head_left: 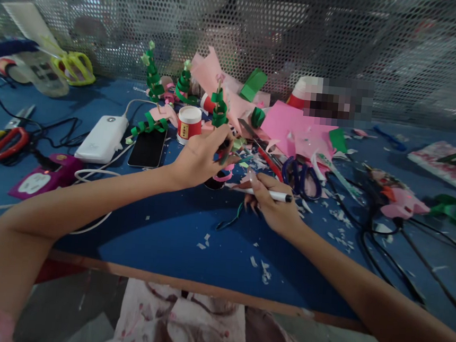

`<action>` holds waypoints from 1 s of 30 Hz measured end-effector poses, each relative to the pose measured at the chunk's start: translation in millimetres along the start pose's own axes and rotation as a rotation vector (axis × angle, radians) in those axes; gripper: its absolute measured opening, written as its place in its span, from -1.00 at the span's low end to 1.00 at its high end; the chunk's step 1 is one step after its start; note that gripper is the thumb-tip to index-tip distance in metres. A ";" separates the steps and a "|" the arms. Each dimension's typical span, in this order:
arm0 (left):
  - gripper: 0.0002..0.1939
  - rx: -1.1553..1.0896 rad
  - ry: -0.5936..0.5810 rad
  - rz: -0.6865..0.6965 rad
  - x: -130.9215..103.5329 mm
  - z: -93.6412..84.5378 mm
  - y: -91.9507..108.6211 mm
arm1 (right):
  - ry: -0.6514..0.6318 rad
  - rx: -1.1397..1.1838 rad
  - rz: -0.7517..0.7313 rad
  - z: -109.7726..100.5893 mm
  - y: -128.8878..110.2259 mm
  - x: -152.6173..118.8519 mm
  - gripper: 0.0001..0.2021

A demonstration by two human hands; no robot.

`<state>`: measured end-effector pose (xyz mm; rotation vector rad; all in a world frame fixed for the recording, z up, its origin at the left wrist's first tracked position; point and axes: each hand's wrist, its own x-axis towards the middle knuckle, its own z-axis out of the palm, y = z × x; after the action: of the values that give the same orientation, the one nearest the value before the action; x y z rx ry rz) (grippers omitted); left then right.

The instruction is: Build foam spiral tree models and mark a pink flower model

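Observation:
My left hand (202,157) reaches in over the middle of the blue table (152,255). Its fingers are pinched together, and whatever is between them is too dark and small to make out. Just behind it stands a curled green paper tree (219,109) with a pink top. My right hand (270,204) is closed around a white marker (277,196) with a black end that points right. Beneath the left fingers, near the marker's left end, is a pink paper ring (222,176). A red jar with a white lid (189,124) stands behind the left hand.
Pink paper (284,122), blue-handled scissors (310,181) and scraps lie behind my hands. At left are a black phone (147,148), white power bank (102,138), purple socket box (47,175) and red-handled scissors (9,144). Black cables (369,242) run at right. A metal mesh (241,18) closes the back.

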<state>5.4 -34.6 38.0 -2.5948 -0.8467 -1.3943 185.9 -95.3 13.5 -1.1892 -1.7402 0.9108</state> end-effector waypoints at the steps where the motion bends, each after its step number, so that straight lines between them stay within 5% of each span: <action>1: -0.80 0.002 0.001 0.000 0.0 0.0 -0.1 | -0.026 -0.001 -0.001 0.1 0.0 0.0 -0.50; 30: -0.80 -0.012 0.013 0.011 -0.3 0.8 -0.5 | 0.055 0.075 0.096 -1.1 7.4 0.4 -0.54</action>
<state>5.6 -34.0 37.2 -2.5919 -0.8233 -1.4157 189.4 -92.6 7.4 -1.2456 -1.6028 0.9828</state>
